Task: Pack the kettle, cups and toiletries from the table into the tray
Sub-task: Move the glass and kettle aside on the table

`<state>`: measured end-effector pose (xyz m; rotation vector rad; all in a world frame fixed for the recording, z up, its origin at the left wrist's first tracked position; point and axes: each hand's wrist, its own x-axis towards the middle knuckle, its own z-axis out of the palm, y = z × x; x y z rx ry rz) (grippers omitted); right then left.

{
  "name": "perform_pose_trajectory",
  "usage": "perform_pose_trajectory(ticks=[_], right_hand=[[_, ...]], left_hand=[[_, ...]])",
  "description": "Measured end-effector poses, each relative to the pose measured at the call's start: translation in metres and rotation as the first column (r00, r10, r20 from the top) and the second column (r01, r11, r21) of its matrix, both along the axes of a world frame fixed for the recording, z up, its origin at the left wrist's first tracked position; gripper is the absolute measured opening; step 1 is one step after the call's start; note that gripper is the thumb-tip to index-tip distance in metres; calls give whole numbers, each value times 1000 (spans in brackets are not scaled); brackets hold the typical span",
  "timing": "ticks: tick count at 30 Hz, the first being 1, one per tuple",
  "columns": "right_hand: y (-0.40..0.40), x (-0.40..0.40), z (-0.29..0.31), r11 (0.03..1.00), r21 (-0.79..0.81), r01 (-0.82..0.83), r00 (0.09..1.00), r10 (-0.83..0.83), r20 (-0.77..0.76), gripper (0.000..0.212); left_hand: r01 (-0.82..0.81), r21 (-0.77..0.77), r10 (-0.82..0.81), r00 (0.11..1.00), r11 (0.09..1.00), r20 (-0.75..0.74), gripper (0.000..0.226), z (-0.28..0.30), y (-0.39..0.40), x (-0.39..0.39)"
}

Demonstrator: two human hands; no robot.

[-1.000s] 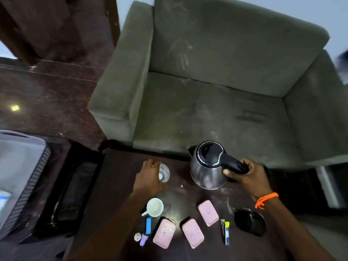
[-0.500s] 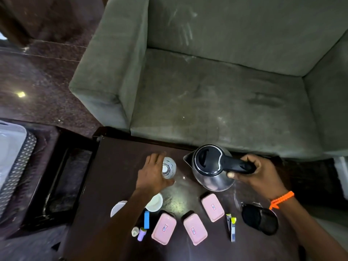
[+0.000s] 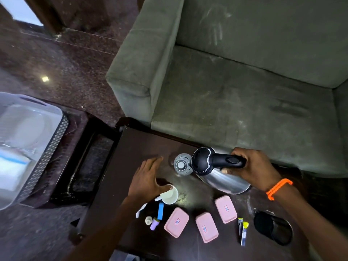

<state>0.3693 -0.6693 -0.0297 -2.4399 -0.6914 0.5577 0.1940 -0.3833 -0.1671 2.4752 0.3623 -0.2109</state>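
2 hands: right hand (image 3: pixel 253 167) grips tilted kettle (image 3: pixel 216 174) near table (image 3: pixel 135 147) edge; left hand (image 3: pixel 148 178) spread, empty.

A steel-silver kettle (image 3: pixel 222 180) with a black lid and black handle is seen at the far edge of the dark brown table (image 3: pixel 139 147). A clear glass (image 3: pixel 182 164) is found just beside it. A white cup (image 3: pixel 170 194) is shown nearer the middle. Three pink boxes (image 3: pixel 176 222), each marked with a small blue-and-red label, are lined along the near edge, with a blue stick (image 3: pixel 160 211), a lilac tube (image 3: pixel 154 223) and a black holder (image 3: pixel 273 227). An orange band (image 3: pixel 278 188) is worn at the right wrist. A grey tray (image 3: pixel 56 136) with a black-and-white lattice-patterned wall is set left of the table. The sofa (image 3: pixel 235 91) is olive green.
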Motion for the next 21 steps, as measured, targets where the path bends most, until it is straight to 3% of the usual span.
perform_pose_trajectory(ticks=[6,21], right_hand=[[26,-7,6,987,-154,-45,995,59,85,31],[23,-3,33,965,-257,-45,987,82,135,33]], left_hand=[[-30,-30,31,999,999,23,108,1,14,-23],[-71,-22,71,997,997,19,104,-6,32,-44]])
